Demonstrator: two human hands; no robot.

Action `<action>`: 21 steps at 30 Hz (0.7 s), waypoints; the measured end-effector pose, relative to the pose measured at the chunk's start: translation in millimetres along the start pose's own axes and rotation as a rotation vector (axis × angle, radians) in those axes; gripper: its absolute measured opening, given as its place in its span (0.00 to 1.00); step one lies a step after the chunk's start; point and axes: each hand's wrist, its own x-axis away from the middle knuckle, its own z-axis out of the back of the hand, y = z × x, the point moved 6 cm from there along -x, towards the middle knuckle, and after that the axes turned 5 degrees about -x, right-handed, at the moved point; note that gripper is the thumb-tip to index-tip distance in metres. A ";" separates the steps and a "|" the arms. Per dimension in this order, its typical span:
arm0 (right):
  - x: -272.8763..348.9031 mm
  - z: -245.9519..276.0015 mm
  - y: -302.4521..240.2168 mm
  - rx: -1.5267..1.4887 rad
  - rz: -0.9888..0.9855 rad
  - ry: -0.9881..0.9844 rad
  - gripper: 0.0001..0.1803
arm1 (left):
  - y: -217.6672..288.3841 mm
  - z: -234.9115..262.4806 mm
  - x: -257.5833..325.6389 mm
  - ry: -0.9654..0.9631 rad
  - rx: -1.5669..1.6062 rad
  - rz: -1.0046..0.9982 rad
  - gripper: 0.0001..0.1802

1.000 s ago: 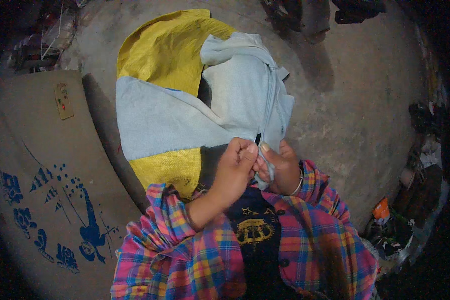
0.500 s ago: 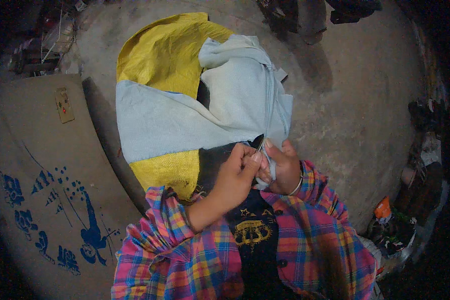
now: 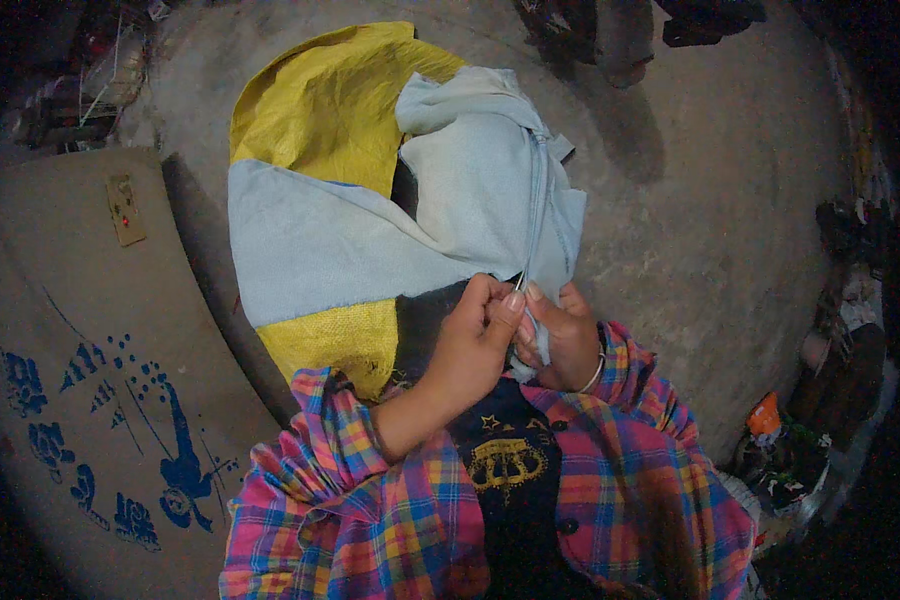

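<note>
Two hands close together: left hand [image 3: 478, 322] on one tool [image 3: 519, 284], right hand [image 3: 566, 338] on one cloth [image 3: 470, 195]!
The left pinches that thin tool, mostly hidden, its kind unclear; the right clamps the cloth's bunched near end. Beyond, one yellow sack [image 3: 315, 110] shows in two patches, its middle covered; one board [image 3: 80, 235], left, fades into darkness.

T-shirt [image 3: 520, 535]: very dark, at your middle
Gold print [image 3: 510, 465]: crown-like, on your T-shirt's upper part, a small star outline [image 3: 489, 422] above
Plaid shirt [image 3: 380, 525]: hangs open either side of your T-shirt, checked pink, blue and yellow
Button [image 3: 567, 525]: dark, round, just right of your T-shirt
Left sleeve [image 3: 320, 430]: your same plaid, left of the T-shirt, bunched back off the forearm
Bangle [image 3: 598, 376]: thin, pale, on your right wrist, up and right of the T-shirt
</note>
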 end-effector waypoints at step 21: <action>-7.6 -3.0 -0.8 -0.185 -0.210 -0.219 0.09 | 9.3 36.6 -10.6 0.263 0.054 0.091 0.15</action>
